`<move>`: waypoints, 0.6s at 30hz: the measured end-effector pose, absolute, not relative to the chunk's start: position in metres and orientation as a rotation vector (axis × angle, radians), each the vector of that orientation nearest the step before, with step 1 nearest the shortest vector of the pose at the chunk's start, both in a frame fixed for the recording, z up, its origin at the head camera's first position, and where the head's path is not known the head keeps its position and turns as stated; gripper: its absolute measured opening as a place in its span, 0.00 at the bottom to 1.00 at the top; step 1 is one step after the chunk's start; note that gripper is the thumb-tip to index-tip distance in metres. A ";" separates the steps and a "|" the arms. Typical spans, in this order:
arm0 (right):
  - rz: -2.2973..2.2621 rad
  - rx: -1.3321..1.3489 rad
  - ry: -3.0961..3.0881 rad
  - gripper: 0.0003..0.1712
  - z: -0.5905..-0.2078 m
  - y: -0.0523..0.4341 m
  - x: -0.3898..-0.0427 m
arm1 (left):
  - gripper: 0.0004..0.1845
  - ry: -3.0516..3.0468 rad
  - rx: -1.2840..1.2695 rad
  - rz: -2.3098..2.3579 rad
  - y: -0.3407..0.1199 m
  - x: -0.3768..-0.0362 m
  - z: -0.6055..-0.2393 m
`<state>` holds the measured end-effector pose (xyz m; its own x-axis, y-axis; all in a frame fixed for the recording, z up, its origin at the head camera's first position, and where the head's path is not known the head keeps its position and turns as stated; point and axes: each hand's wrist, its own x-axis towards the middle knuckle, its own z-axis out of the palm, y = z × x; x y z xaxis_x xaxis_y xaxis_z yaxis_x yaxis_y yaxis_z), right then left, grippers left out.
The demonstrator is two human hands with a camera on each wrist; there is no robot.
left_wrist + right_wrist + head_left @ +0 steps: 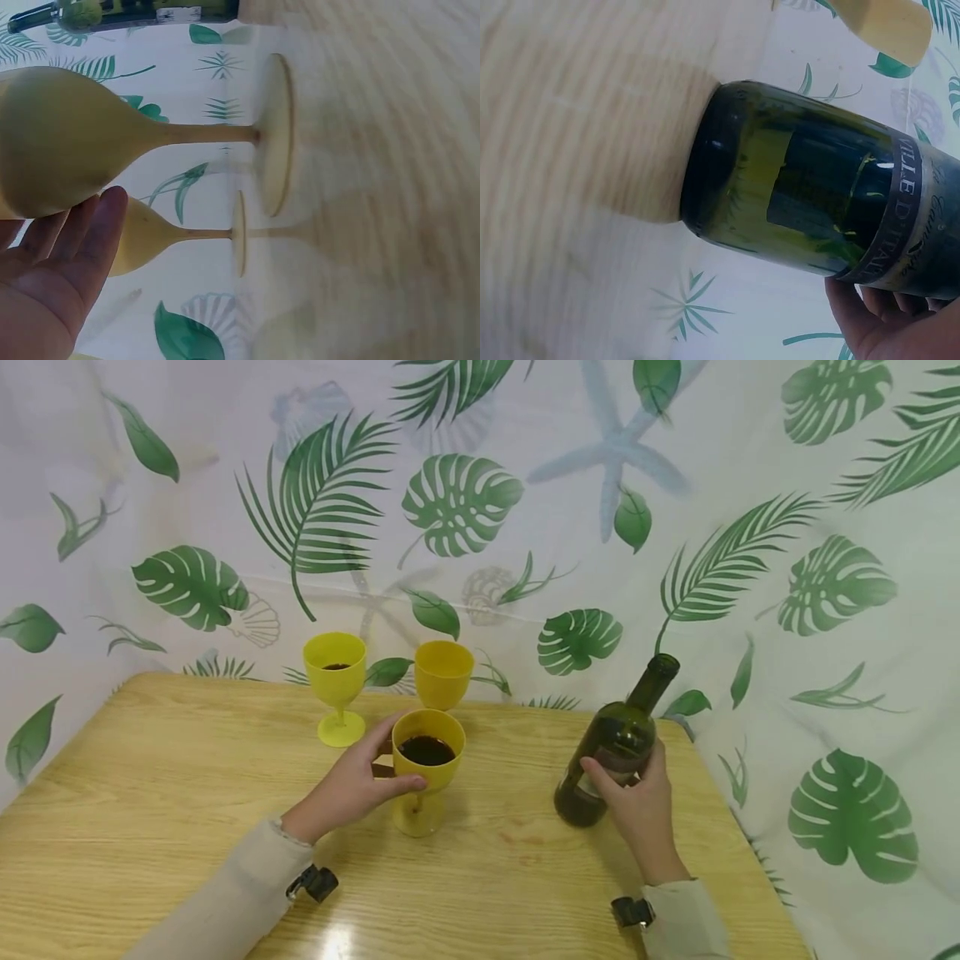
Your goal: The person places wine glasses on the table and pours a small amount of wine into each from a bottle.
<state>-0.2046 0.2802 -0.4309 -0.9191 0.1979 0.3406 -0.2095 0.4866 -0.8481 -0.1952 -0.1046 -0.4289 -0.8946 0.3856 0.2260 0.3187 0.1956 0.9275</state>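
Where the leaf-printed backdrop [750, 510] ends, a wooden table [150, 793] fills the lower frame. Green wine bottle [617, 745]: at 3 o'clock of the near goblet, base on the table, neck tilted toward 1 o'clock. Right hand [637, 797]: fingers wrapped round the bottle's lower body from behind, label partly covered. Left hand [352, 785]: thumb and fingers spread loosely about the bowl of the near goblet [426, 768], palm at its 9 o'clock side; the wrist view shows fingertips just beside the bowl, contact uncertain. Near goblet: yellow, upright, holding dark liquid. Far-left goblet [336, 689]: at 11 o'clock, a little dark liquid inside. Far-centre goblet [443, 673]: at 12 o'clock, contents not visible.
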 end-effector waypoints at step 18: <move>1.452 0.089 -2.348 0.49 -0.432 0.281 -0.207 | 0.40 2.315 0.551 1.623 -0.114 -0.191 -0.451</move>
<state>-0.2073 0.2807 -0.4323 -0.9268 0.1420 0.3477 -0.2477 0.4646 -0.8501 -0.1909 -0.1140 -0.4511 -0.8944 0.4473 0.0047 0.1569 0.3038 0.9397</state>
